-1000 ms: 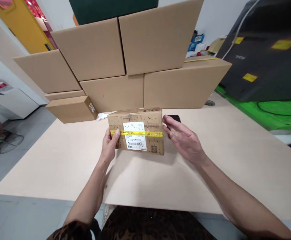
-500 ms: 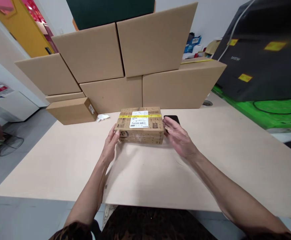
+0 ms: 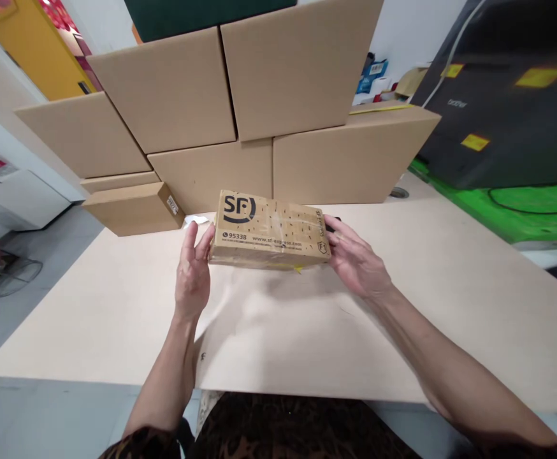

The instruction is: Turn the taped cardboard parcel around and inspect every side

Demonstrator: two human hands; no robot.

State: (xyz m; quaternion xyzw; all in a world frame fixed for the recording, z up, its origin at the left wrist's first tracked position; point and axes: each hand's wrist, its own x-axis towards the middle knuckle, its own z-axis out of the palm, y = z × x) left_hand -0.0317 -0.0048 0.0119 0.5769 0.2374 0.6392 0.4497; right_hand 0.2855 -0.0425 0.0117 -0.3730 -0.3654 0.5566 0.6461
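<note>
A brown cardboard box [image 3: 271, 226] printed with a dark SF logo, a phone number and a web address is held between my two hands above the table. Its printed side faces up towards me, and a bit of yellow tape shows at its lower edge. My left hand [image 3: 195, 268] presses against the left end, fingers pointing up. At the right end, my right hand [image 3: 357, 261] grips with its fingers along the side. A dark object [image 3: 334, 221], mostly hidden, shows just behind the right fingers.
Large plain cardboard boxes [image 3: 164, 95] are stacked along the back of the table [image 3: 278, 344]. A smaller flat box [image 3: 130, 207] lies at the left, with a crumpled white tissue [image 3: 196, 220] beside it. A dark covered machine [image 3: 512, 115] stands on a green surface [image 3: 527, 207] at the right.
The box has been raised off the table and tipped, so the labelled top with yellow tape has turned out of sight and the SF side now faces up. Both hands moved with it.
</note>
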